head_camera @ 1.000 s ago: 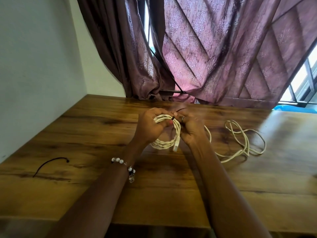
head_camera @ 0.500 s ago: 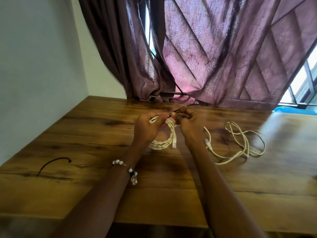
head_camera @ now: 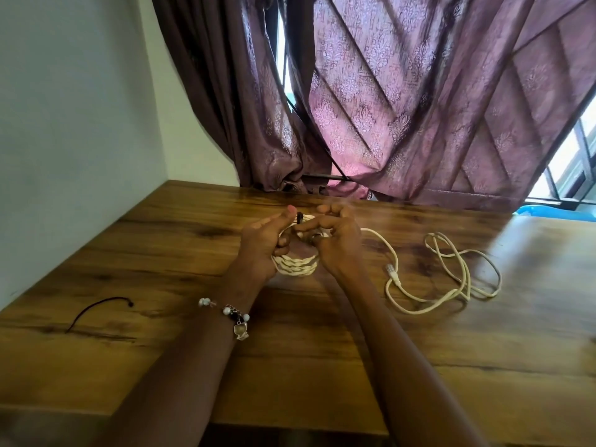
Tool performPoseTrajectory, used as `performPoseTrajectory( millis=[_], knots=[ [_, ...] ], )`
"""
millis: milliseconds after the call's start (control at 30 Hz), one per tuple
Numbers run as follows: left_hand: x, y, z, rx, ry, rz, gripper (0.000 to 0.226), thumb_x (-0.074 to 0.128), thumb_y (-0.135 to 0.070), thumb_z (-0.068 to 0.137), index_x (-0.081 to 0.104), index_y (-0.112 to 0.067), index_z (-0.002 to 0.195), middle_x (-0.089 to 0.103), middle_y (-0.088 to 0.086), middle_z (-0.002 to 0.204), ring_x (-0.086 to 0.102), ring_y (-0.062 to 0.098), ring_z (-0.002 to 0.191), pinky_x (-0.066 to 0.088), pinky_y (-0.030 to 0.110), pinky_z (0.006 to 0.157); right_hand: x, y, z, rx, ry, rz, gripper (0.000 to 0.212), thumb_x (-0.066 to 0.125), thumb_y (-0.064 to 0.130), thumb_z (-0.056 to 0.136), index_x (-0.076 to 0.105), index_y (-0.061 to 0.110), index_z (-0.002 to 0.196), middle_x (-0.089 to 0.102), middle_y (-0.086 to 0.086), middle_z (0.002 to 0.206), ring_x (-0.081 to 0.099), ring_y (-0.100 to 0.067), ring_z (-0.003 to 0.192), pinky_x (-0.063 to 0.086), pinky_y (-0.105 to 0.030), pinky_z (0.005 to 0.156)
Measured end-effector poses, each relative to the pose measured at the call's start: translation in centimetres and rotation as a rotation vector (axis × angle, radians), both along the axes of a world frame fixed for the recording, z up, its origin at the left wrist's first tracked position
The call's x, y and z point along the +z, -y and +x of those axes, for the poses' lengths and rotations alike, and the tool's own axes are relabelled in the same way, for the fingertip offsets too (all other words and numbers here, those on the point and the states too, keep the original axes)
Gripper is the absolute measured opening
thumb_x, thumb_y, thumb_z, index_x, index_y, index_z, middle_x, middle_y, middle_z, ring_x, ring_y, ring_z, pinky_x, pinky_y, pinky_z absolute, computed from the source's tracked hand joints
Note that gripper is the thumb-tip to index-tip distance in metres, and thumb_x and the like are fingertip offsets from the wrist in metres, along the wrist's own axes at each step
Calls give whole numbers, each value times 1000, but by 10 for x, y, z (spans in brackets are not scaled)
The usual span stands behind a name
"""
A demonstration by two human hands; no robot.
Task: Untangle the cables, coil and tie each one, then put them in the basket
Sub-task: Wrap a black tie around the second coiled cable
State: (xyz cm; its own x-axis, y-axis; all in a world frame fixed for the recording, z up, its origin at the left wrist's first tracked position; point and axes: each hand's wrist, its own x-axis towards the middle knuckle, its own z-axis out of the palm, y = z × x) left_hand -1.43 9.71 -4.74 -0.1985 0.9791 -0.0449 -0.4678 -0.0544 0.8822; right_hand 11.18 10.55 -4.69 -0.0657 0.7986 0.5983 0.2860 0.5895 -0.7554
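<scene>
Room: a pale wall meets a patterned mauve curtain (head_camera: pixel 403 101) over a barred window, behind the desk.
Desk (head_camera: pixel 322 359): brown wood-grain top with dark knots, a straight near edge.
Writing: no brand or label can be read anywhere.
Left hand (head_camera: pixel 266 245): its grip is curled round the coiled cable, thumb up at the top of the coil; a beaded bracelet (head_camera: pixel 230 314) with a clear charm hangs at the wrist.
Right hand (head_camera: pixel 335 235): its grip is closed, fingertips pinching a short dark tie (head_camera: pixel 300 218) at the top of the coil, touching the left thumb.
Coiled cable (head_camera: pixel 296 266): cream, round-sheathed, wound in stacked loops, held between both hands just above the desk.
Loose cable (head_camera: pixel 451 279): cream, lying in slack loops on the desk to the right of the right hand, its clear plug (head_camera: pixel 391 271) near that wrist.
Black cord (head_camera: pixel 96 309): a thin curved strand on the desk, well to the left of the left forearm.
Blue object: a sliver at the far right edge, too little visible to identify.
</scene>
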Motion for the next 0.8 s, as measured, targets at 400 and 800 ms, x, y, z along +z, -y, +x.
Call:
performPoseTrajectory(
  millis=[400,800],
  knots=[
    [9,6,-11,132,-278,181,28,76,0,73,70,-4,100,73,5,74,65,7,55,53,21,54,15,11,12,480,-578,-524,9,56,4,92,63,-1,94,69,-14,79,69,-24,63,57,-32,52],
    [-3,-1,-3,319,-1191,765,21,53,-2,80,65,-4,98,62,6,93,54,9,82,43,23,71,17,11,11,580,-746,-994,38,33,19,101,62,0,85,64,-15,71,48,-14,40,44,-22,41]
  ],
)
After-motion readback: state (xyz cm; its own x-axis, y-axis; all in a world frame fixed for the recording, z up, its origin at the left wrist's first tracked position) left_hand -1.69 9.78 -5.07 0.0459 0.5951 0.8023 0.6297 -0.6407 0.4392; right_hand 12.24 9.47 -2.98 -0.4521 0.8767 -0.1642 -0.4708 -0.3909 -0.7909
